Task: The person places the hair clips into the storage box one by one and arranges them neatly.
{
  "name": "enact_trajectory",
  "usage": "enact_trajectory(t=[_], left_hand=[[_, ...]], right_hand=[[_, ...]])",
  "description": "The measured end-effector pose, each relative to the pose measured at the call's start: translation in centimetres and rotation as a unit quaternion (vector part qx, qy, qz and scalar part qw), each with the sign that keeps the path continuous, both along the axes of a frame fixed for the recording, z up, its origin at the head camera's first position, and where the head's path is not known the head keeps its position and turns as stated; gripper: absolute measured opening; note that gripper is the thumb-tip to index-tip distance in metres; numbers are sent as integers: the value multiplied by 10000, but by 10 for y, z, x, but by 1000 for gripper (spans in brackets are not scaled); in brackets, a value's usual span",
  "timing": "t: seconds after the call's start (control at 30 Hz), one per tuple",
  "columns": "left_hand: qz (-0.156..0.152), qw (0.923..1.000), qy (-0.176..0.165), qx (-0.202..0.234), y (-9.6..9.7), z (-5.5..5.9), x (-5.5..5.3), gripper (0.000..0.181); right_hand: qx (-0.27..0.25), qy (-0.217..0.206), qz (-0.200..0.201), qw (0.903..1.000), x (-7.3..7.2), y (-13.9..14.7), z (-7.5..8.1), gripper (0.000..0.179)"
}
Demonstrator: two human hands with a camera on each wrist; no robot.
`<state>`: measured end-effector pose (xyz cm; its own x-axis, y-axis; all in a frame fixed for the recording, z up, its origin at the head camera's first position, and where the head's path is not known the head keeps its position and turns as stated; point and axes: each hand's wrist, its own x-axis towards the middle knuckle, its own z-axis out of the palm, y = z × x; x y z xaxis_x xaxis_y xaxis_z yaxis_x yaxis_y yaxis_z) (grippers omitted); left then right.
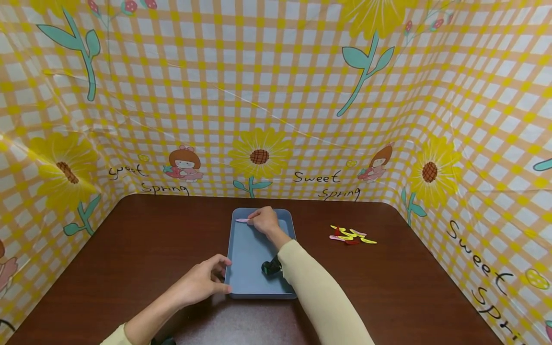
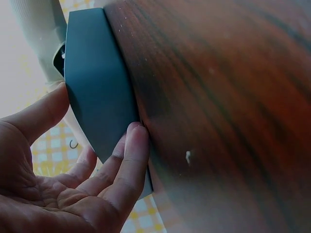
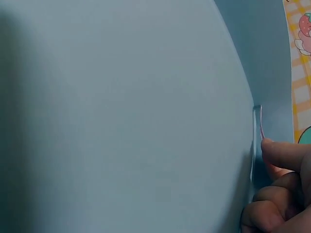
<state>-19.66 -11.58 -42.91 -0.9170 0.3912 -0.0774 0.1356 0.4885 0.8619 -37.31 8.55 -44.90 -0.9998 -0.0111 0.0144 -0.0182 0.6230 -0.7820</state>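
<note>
A shallow blue-grey tray [image 1: 252,261] lies lengthwise on the table. Over its far end, my right hand [image 1: 264,220] pinches a pink snap hair clip [image 1: 242,220] between thumb and fingers. The right wrist view shows the clip [image 3: 261,121] edge-on beside the tray's far wall [image 3: 272,73]. At the tray's near left side, my left hand [image 1: 204,281] touches the outer wall [image 2: 97,73] with thumb and fingertips spread apart. To the right of the tray lies a loose group of yellow, red and pink hair clips [image 1: 347,236].
The dark brown wooden table [image 1: 172,230] is bounded at the back and sides by a checked cloth [image 1: 280,105] with sunflowers. A black wrist device [image 1: 270,266] on the right arm hangs over the tray.
</note>
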Motion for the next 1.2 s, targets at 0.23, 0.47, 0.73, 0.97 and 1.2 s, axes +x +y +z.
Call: enact_trajectory(t=[0.23, 0.47, 0.73, 0.97, 1.2], left_hand=[[-31, 10000, 19, 52, 0, 0, 1, 54], [-50, 9999, 52, 73, 0, 0, 2, 53], [-56, 10000, 25, 61, 1, 0, 0, 54], [-91, 9999, 22, 87, 1, 0, -1, 54], [-101, 9999, 46, 95, 0, -1, 0, 55]], right_hand=[[251, 175, 14, 9995, 1, -1, -1, 5], [484, 282, 47, 9984, 1, -2, -3, 5], [598, 298, 56, 9978, -2, -1, -5, 6], [521, 331, 65, 9981, -1, 1, -4, 6], [228, 205, 168, 9994, 0, 3, -1, 9]])
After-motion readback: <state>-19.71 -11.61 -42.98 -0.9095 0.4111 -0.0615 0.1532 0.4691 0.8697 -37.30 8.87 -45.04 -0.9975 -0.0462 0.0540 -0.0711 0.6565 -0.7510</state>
